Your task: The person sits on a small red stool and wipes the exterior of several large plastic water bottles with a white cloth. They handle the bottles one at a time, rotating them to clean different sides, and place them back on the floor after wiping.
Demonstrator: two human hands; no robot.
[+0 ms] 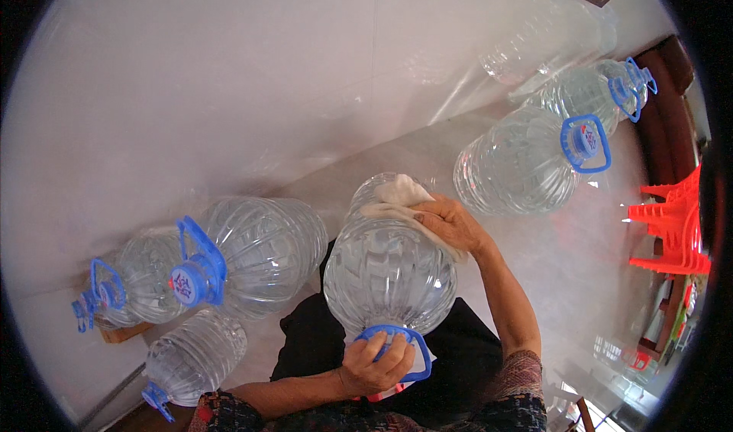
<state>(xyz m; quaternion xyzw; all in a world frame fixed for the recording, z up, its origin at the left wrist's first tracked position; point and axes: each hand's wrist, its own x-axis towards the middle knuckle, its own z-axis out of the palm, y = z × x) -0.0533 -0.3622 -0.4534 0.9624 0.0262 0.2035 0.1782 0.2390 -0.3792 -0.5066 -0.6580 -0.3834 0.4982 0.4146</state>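
Note:
A large clear plastic water bottle [392,272] stands between my knees, its neck towards me. My left hand [378,363] grips the blue carrying handle [421,355] and cap area at its top. With my right hand [452,220] I press a whitish cloth [401,194] against the far right side of the bottle, near its lower body. Part of the cloth is bunched up above my fingers. The palm side of my right hand is hidden. Water level inside the bottle is hard to tell.
To the left are a large bottle [263,254] with a blue handle, more bottles [157,277] behind it and a smaller one [197,357]. Several bottles [521,163] line the right side by the pale wall [229,77]. Red plastic stools [673,220] are at far right.

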